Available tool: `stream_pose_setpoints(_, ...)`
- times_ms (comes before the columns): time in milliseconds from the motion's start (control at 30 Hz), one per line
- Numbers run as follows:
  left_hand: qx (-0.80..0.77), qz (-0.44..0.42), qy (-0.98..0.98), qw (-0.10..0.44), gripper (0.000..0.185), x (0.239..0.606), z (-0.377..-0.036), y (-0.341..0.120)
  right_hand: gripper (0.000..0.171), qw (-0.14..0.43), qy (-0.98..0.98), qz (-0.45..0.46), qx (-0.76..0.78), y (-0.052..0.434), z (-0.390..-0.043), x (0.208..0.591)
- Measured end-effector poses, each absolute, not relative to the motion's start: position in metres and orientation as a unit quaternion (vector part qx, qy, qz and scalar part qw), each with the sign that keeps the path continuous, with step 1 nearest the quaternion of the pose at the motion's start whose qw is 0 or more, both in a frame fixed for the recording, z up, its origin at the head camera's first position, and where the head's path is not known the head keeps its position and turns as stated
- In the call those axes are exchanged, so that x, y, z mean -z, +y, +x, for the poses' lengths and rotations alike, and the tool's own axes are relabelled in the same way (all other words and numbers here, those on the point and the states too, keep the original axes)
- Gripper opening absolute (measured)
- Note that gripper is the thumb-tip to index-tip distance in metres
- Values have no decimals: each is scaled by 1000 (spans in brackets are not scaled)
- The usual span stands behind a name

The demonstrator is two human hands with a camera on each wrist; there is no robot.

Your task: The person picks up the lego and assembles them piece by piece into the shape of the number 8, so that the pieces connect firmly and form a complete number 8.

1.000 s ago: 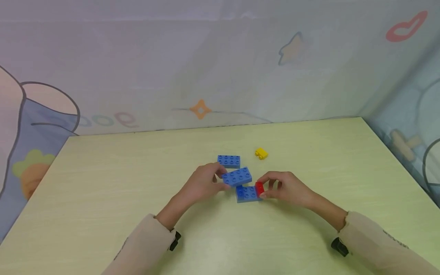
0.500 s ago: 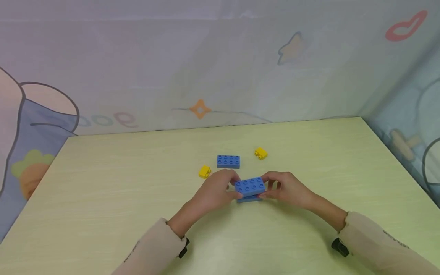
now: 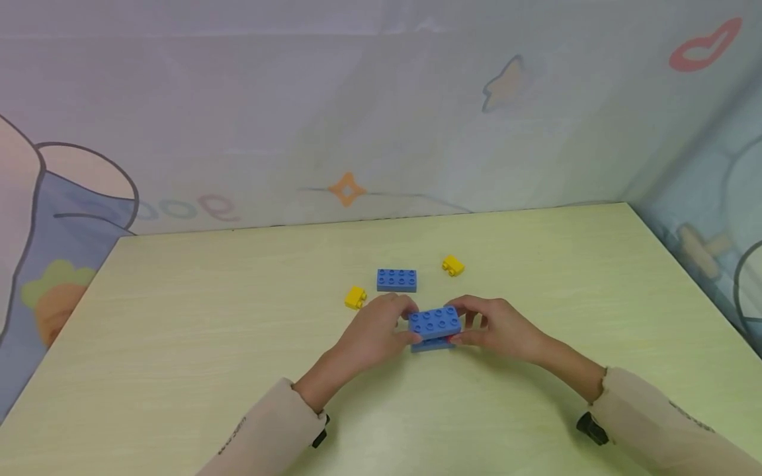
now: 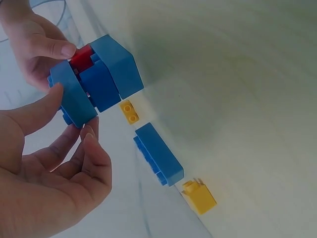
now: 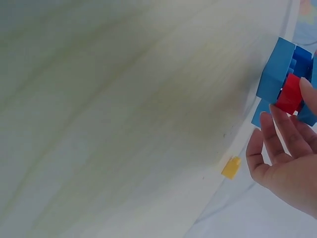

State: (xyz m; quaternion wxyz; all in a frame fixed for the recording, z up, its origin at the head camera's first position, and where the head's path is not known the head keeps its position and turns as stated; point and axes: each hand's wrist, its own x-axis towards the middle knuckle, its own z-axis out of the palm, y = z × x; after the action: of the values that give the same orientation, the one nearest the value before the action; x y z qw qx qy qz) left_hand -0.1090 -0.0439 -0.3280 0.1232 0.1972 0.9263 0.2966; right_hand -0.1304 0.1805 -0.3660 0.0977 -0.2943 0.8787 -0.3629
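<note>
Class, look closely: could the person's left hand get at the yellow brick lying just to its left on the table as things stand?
Probably yes. The yellow brick lies bare on the table, close beside the left hand with nothing between them. But that hand now holds the blue brick stack and would have to let go first.

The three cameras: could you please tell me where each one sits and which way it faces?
Head: worn on the head, looks forward and down at the table; both hands and sleeves show, gripping the blue brick stack.
Left wrist: looks past the left hand to the stack, with a loose blue brick beyond.
Right wrist: looks along the right hand; its fingers touch the red brick.
All three views share the stack.
</note>
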Motion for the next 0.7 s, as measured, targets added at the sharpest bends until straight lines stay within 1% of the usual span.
stream_pose_setpoints(200, -294, 194, 927, 127, 31, 329, -109, -43, 48, 89, 881, -297, 358, 181, -128, 359)
stream_pose_setpoints(433, -290, 186, 930, 130, 32, 329, -109, -41, 40, 85, 878, -303, 361, 184, -127, 352)
stream_pose_setpoints(700, -291, 181, 931, 129, 32, 329, -109, -39, 36, 98, 870, -307, 373, 185, -127, 348)
